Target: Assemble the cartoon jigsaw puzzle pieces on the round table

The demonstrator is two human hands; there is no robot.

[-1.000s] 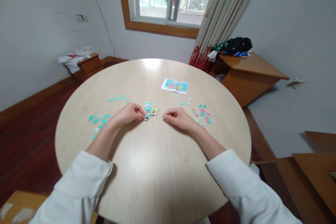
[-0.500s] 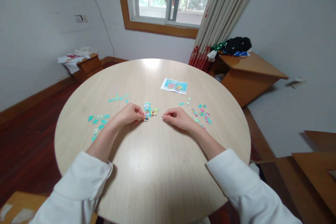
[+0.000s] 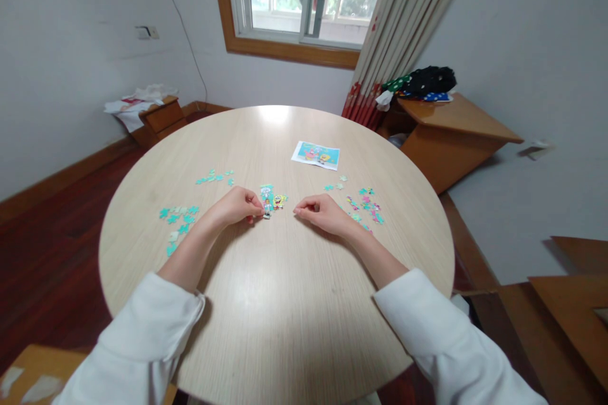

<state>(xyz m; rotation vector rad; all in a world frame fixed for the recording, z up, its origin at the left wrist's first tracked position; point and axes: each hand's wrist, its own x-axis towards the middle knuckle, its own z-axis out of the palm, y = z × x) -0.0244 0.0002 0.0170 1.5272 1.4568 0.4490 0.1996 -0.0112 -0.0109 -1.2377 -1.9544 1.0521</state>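
- Left hand: fingertips pinched narrow at puzzle cluster's lower-left edge; can't tell if we're gripping.
- Right hand: narrow, just beside; can't tell if holding.
- Cluster: between our hands.
- Lower-left piece: we're likely aligning it; next move needs light pressure.

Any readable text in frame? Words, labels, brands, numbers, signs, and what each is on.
None readable.
Card: any lettering too small to read.
Puzzle pieces: coloured drawings; any text too small.
White pile at left: red marks, too blurred to read.
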